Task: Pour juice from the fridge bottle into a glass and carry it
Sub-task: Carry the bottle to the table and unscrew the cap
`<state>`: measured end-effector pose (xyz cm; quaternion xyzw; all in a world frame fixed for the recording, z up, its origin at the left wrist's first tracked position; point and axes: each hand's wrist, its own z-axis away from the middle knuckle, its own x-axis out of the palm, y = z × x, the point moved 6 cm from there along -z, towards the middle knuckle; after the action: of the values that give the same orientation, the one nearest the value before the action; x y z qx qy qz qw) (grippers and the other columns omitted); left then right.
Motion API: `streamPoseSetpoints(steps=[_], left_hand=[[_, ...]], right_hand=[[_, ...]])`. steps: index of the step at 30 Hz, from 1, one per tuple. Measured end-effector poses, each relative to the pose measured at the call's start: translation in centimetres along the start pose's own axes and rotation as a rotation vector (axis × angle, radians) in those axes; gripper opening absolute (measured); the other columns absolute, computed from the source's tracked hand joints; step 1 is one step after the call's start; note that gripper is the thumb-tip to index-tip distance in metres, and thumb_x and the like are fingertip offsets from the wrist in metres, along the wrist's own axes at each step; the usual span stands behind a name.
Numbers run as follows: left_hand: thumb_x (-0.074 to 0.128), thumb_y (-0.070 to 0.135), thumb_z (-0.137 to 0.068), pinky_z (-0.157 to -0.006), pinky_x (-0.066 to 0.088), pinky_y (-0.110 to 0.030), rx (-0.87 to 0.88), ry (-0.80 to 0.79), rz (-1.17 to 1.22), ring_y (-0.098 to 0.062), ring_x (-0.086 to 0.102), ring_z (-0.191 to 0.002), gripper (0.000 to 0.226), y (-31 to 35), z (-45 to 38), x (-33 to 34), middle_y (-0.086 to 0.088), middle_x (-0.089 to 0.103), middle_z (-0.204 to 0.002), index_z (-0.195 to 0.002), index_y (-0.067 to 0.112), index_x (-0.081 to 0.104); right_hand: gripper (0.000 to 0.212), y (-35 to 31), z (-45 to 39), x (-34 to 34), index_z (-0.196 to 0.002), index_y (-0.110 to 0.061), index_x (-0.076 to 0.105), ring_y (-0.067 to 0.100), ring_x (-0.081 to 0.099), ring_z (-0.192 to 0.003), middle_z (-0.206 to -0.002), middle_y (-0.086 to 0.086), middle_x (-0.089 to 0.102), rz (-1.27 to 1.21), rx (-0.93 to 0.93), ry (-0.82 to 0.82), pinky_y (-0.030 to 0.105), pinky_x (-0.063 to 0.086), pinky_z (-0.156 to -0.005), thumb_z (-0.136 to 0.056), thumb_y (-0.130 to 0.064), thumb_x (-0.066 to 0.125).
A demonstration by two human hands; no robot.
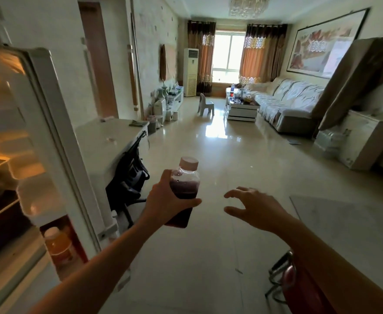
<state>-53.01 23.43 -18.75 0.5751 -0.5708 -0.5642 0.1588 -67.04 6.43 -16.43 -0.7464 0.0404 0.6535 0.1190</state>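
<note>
We note that the lower part of the clear plastic bottle of dark red juice with a pale pink cap (185,191) is hidden behind the left hand (163,200), which grips it upright in mid-air above the glossy beige tiled floor (208,159). The right hand (254,207) is spread, empty, just beside the bottle. The open white fridge door (50,123) is cut off at the left; an orange-filled bottle (58,243) low in it is blurred. A white worktop (111,137) stands beyond. No glass is discernible.
</note>
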Motion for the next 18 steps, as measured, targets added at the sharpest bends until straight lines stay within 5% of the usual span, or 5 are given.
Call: streamPoseSetpoints(steps=[11, 18], left_hand=[[0.090, 0.044, -0.047, -0.088, 0.055, -0.043, -0.049, 0.079, 0.009, -0.022, 0.063, -0.100, 0.092, -4.9, -18.7, 7.5, -0.003, 0.063, -0.116, -0.123, 0.023, 0.044], [0.090, 0.042, -0.047, -0.080, 0.053, -0.033, -0.094, 0.102, 0.021, -0.018, 0.061, -0.094, 0.089, -8.7, -30.7, 10.6, 0.003, 0.059, -0.106, -0.121, 0.024, 0.043]], right_hand=[[0.044, 9.8, -19.9, 0.3, -0.125, -0.033, 0.051, 0.016, 0.055, -0.108, -0.121, -0.008, 0.059, 0.041, -0.062, 0.004, 0.033, 0.040, -0.084, -0.086, -0.055, 0.050], [0.044, 15.9, -33.1, 0.3, -0.125, -0.034, 0.049, 0.014, 0.054, -0.110, -0.123, -0.010, 0.058, 0.042, -0.114, 0.027, 0.033, 0.037, -0.086, -0.087, -0.055, 0.049]])
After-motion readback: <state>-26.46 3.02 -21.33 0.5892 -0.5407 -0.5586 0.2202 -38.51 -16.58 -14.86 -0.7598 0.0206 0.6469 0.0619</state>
